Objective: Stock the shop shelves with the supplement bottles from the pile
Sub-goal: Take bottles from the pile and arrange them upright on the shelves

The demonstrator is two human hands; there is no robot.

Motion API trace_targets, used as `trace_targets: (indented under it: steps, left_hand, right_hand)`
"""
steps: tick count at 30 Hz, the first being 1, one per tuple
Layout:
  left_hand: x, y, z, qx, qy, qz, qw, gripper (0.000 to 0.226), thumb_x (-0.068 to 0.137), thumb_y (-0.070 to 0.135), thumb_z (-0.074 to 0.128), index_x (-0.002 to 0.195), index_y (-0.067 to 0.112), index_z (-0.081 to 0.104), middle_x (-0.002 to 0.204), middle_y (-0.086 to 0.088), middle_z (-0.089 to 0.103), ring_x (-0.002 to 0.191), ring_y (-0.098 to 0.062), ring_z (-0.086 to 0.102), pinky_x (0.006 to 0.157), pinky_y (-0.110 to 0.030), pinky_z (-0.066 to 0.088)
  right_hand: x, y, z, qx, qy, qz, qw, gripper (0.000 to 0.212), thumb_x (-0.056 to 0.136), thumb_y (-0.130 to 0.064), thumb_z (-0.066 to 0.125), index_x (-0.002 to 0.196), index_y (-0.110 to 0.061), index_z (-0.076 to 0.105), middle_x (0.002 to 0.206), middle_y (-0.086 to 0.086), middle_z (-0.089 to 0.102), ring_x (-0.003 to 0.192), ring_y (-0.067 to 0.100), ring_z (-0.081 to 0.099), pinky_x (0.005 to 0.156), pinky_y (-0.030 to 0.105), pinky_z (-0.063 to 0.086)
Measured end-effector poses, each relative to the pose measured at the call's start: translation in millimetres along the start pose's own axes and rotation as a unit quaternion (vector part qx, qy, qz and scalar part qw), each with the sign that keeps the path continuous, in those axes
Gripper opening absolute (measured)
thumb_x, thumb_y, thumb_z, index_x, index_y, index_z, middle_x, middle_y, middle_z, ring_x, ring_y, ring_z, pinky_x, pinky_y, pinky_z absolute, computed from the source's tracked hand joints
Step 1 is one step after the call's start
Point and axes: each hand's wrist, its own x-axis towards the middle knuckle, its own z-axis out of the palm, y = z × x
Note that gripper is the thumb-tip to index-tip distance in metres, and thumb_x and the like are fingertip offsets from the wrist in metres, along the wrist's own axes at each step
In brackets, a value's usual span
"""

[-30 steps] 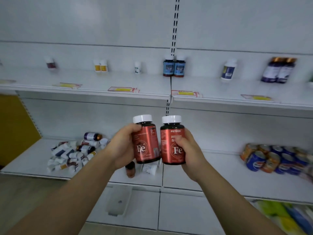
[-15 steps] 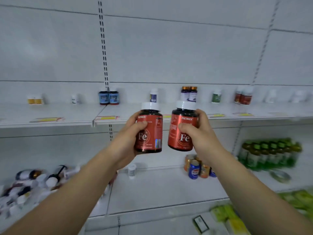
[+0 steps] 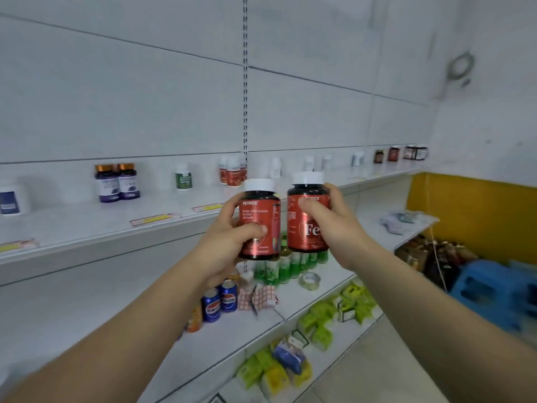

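Two bottles (image 3: 260, 225) (image 3: 308, 218) were held side by side before the upper shelf (image 3: 87, 228); cans (image 3: 219, 302) and a tape roll (image 3: 309, 281) were seen on the shelf below.

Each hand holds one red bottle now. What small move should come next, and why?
Probably carry the two red bottles forward to the upper shelf, beside the similar red-labelled bottles standing there: both hands, left hand and right hand, hold them upright, short of it.

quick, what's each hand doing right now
Left hand: grips the left red bottle, held upright.
Right hand: grips the right red bottle, held upright.
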Motion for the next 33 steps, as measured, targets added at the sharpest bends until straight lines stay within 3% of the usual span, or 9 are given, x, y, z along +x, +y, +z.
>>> trace_targets:
  steps: [4, 8, 12, 17, 23, 33]
  left_hand:
    - [62.1, -23.1, 43.9, -0.008, -0.042, -0.004, 0.999, 0.063, 0.082, -0.007, 0.059, 0.123, 0.039, 0.045, 0.112, -0.009, 0.062, 0.099, -0.029, 0.064, 0.083, -0.049, 0.054]
    - [133.8, -50.6, 76.9, -0.02, -0.066, -0.012, 0.998, 0.064, 0.083, -0.005, 0.059, 0.129, 0.036, 0.043, 0.113, -0.01, 0.062, 0.098, -0.029, 0.065, 0.081, -0.045, 0.055]
    - [209.2, -74.6, 108.2, -0.025, -0.09, -0.017, 0.995, 0.064, 0.082, -0.004, 0.061, 0.127, 0.038, 0.044, 0.115, -0.011, 0.061, 0.099, -0.032, 0.064, 0.083, -0.051, 0.054]
    - [286.7, -93.0, 157.4, -0.036, -0.121, -0.006, 0.992, 0.059, 0.082, -0.004, 0.061, 0.119, 0.039, 0.047, 0.113, -0.01, 0.061, 0.099, -0.03, 0.064, 0.088, -0.052, 0.052]
    - [364.9, -123.3, 230.5, -0.017, -0.134, -0.004, 0.991, 0.063, 0.081, -0.002, 0.063, 0.126, 0.037, 0.044, 0.112, -0.012, 0.062, 0.097, -0.03, 0.065, 0.076, -0.044, 0.056]
    - [499.0, -192.0, 436.0, -0.036, -0.148, 0.004, 0.988, 0.059, 0.082, 0.001, 0.065, 0.125, 0.037, 0.044, 0.114, -0.008, 0.062, 0.093, -0.024, 0.067, 0.071, -0.041, 0.057]
  right_hand:
    - [35.3, 16.1, -55.3, 0.01, 0.046, 0.007, 0.999, 0.032, 0.089, -0.027, 0.063, 0.117, -0.03, 0.046, 0.103, 0.0, 0.065, 0.086, 0.016, 0.067, 0.065, 0.031, 0.052]
    - [86.9, 35.9, -102.9, -0.005, 0.078, 0.008, 0.997, 0.033, 0.089, -0.029, 0.063, 0.118, -0.029, 0.046, 0.106, 0.002, 0.065, 0.088, 0.017, 0.067, 0.062, 0.028, 0.053]
    - [146.6, 52.6, -149.2, -0.013, 0.112, 0.008, 0.994, 0.026, 0.089, -0.028, 0.065, 0.11, -0.031, 0.049, 0.102, 0.002, 0.066, 0.089, 0.018, 0.067, 0.069, 0.034, 0.056]
    - [208.1, 64.3, -209.0, -0.034, 0.145, 0.006, 0.989, 0.036, 0.087, -0.029, 0.065, 0.119, -0.027, 0.048, 0.105, 0.003, 0.066, 0.096, 0.022, 0.066, 0.086, 0.045, 0.055]
    - [269.7, 82.6, -299.8, -0.036, 0.152, 0.01, 0.988, 0.026, 0.086, -0.029, 0.067, 0.105, -0.035, 0.05, 0.107, 0.004, 0.067, 0.098, 0.024, 0.066, 0.089, 0.049, 0.054]
    - [364.1, 105.0, -532.4, -0.078, 0.166, 0.007, 0.983, 0.045, 0.082, -0.029, 0.071, 0.12, -0.027, 0.047, 0.106, 0.005, 0.067, 0.095, 0.026, 0.068, 0.087, 0.049, 0.054]
